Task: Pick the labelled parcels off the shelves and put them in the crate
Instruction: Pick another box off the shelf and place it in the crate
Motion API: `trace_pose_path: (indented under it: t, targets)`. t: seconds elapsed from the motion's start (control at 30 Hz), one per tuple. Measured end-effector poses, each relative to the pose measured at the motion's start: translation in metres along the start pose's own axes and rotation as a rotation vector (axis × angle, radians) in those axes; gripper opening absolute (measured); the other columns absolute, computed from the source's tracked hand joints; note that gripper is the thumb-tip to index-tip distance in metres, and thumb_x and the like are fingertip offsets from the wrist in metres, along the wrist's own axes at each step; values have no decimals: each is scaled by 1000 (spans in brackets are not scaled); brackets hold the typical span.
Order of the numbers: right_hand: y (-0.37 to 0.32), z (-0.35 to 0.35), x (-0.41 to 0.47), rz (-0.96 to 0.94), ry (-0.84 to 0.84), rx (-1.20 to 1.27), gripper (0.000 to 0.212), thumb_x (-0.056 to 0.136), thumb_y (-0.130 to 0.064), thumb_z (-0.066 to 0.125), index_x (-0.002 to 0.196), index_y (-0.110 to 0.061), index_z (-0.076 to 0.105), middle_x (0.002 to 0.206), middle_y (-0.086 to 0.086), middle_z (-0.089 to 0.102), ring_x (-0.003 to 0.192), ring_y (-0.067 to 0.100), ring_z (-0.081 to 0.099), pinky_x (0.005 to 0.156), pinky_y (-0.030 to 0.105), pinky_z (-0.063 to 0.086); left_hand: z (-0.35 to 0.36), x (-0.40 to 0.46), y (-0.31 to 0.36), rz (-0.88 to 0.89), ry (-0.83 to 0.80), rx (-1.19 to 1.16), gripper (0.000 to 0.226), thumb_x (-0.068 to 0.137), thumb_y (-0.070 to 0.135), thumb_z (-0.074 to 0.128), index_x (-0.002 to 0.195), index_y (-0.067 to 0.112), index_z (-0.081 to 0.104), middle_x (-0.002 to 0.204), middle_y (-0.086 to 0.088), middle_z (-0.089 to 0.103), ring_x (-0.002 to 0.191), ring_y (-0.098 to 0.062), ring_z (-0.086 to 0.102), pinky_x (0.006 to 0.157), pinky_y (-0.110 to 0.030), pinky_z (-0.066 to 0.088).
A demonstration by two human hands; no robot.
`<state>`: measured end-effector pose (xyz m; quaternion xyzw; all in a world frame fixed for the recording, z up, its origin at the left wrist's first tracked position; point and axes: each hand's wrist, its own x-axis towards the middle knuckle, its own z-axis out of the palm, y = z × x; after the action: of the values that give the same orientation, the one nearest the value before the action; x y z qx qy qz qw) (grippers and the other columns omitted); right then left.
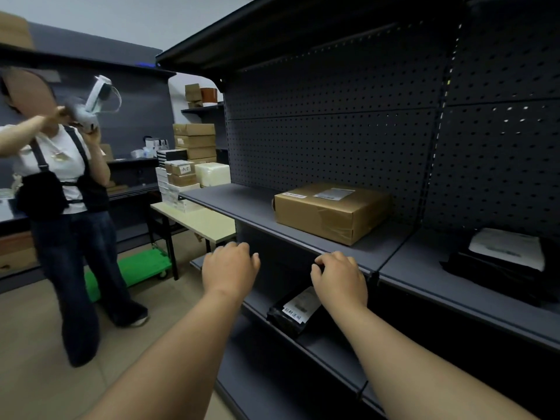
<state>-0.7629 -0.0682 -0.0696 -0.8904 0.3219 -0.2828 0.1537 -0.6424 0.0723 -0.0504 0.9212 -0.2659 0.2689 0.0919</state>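
White labels on the cardboard parcel [331,211], black parcel [295,310] and stacked boxes [181,174] are too blurred to read

Cardboard box [330,210] sitting on upper shelf [242,204]. Bagged parcel [295,310] lying on shelf below, under right hand [339,278]. Another bagged parcel [503,259] lying right of box. Second person [63,192] standing far left.

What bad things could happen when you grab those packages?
The brown box looks wide; lifted by one hand alone it might tip and fall off the shelf.
The black parcel lies tilted on the lower shelf, partly hidden under the right hand, so a blind grab might miss or knock it.
Another person stands close on the left; swinging round with a parcel could bump them.
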Motion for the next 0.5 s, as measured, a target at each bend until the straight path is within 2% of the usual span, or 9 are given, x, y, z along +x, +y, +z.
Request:
trace_pose_path:
  t: [0.17,0.5]
  targets:
    - [8,-5,32,24,65,12,27,95,-33,42,110,-25,62,119,-2,57,113,20,45,90,33,40,11,38,14,42,32,-20,33,95,41,40,92,17,62,94,-4,64,89,-27,61,69,-34,34]
    - [25,-16,97,101,280,6,27,93,-34,46,108,-22,64,116,-1,59,108,21,47,77,30,39,30,123,42,147,87,-150,32,94,39,42,90,14,62,84,-4,57,79,-27,58,63,-32,36]
